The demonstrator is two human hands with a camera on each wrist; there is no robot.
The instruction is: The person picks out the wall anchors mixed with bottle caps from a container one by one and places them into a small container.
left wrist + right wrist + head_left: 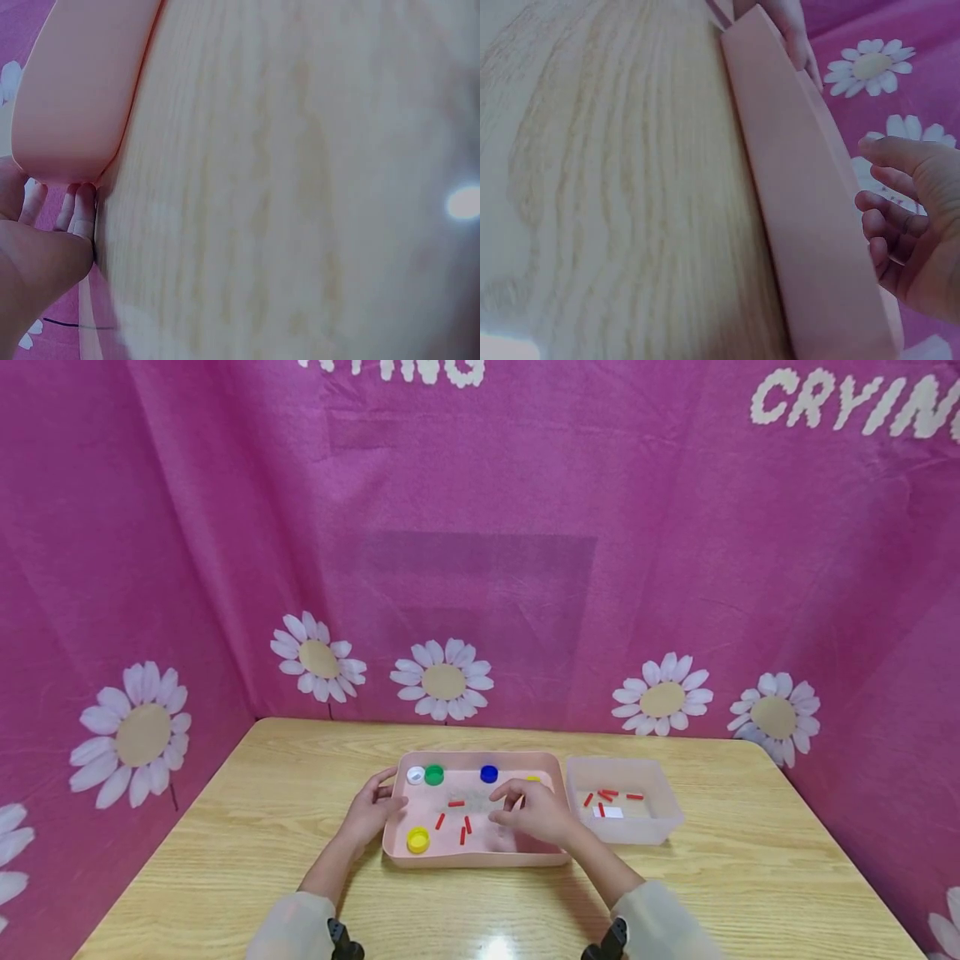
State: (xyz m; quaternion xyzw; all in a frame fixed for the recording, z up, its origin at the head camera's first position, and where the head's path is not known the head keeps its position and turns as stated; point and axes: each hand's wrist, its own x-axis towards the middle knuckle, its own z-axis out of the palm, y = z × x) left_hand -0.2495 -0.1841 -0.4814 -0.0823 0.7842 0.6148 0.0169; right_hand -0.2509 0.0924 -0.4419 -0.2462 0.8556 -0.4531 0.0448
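Observation:
My left hand (pixel 372 810) grips the left end of a pink tray (pixel 480 860), its thumb over the rim and its fingers along the outside. Above the tray's right half hovers my right hand (pixel 536 810), fingers loosely bent and nothing seen between them. Several short red sticks (pixel 456 803) lie scattered mid-tray. Round caps stand in the tray: white (pixel 416 775) and green (pixel 434 775) at back left, blue (pixel 489 774) at the back, yellow (pixel 417 839) at front left. Another yellow piece (pixel 533 778) is partly hidden behind my right hand.
Right of the tray stands a translucent plastic box (pixel 637 832) with several red sticks (pixel 634 797) and a white patch (pixel 613 812) in it. Both containers are on a wooden table (pixel 750 860). A pink curtain (pixel 510 610) with daisies hangs behind it.

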